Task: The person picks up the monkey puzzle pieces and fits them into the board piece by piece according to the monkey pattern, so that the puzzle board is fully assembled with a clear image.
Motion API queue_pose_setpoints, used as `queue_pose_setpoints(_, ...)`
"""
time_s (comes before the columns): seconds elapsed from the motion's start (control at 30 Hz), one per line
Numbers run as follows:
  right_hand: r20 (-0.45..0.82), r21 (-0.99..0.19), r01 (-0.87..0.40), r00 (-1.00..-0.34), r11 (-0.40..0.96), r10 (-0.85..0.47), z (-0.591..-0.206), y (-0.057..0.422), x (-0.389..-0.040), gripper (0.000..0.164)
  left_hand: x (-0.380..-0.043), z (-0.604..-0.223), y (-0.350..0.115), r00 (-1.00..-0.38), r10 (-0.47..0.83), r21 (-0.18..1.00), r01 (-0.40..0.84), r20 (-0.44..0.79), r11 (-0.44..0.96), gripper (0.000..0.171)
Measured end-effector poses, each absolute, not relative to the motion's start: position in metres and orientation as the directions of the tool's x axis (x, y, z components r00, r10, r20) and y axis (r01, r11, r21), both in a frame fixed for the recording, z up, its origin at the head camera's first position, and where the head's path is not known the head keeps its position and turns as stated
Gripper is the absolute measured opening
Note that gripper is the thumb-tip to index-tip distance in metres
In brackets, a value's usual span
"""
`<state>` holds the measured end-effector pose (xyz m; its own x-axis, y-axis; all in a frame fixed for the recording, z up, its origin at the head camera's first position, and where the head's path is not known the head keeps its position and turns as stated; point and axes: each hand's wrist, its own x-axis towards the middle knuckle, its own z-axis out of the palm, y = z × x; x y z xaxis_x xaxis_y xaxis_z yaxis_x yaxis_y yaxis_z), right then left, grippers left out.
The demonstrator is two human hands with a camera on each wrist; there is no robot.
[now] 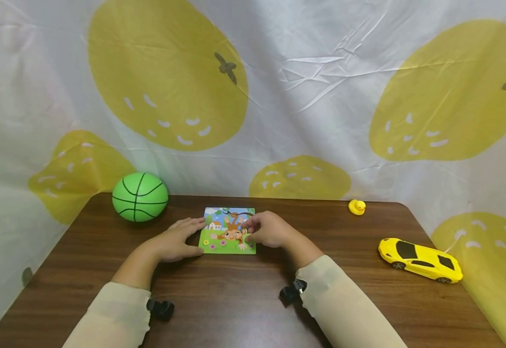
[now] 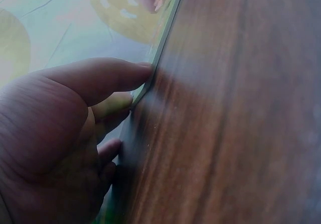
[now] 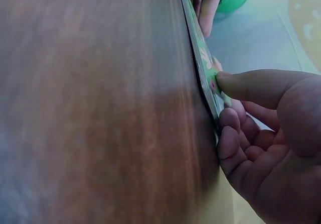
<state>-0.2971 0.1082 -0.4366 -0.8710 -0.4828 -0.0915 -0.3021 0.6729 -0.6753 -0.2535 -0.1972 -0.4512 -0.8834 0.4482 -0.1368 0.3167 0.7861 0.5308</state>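
A flat picture puzzle [image 1: 224,243] with a hanging monkey, a house and flowers lies on the table. My left hand [image 1: 174,241] rests at its left side with the fingers fairly straight, thumb and fingertips touching that edge. In the left wrist view the thumb [image 2: 118,76] meets the board's edge near a corner. My right hand [image 1: 272,229] is over the right side, thumb and fingers curled together. The right wrist view shows it pinching a small puzzle piece [image 3: 214,83] at the board, the piece partly hidden by the thumb.
A green ball [image 1: 140,197] sits at the table's back left corner. At the back right is a small yellow duck [image 1: 357,207], and a yellow toy car [image 1: 420,260] stands near the right edge. A cloth with yellow fruit prints [image 1: 305,121] hangs behind the brown table [image 1: 226,309].
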Motion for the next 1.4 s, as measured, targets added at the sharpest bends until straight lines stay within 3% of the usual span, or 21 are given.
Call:
queue_pose_setpoints(0.6, -0.16, -0.637, -0.287, -0.859, 0.715, -0.487, -0.433, 0.108, -0.299, 0.035, -0.256, -0.454, -0.199, -0.884, 0.451, 0.533, 0.325, -0.121, 0.781, 0.083)
queue_pose_setpoints(1.07, -0.196, -0.492, -0.427, -0.794, 0.759, -0.575, -0.426, 0.108, -0.299, 0.039, -0.255, -0.452, -0.199, -0.883, 0.452, 0.534, 0.323, -0.126, 0.781, 0.083)
queue_pose_setpoints(1.4, -0.177, -0.525, -0.43, -0.789, 0.735, -0.588, -0.427, 0.114, -0.298, 0.041, -0.254, -0.452, -0.199, -0.881, 0.457, 0.533, 0.332, -0.118, 0.778, 0.083)
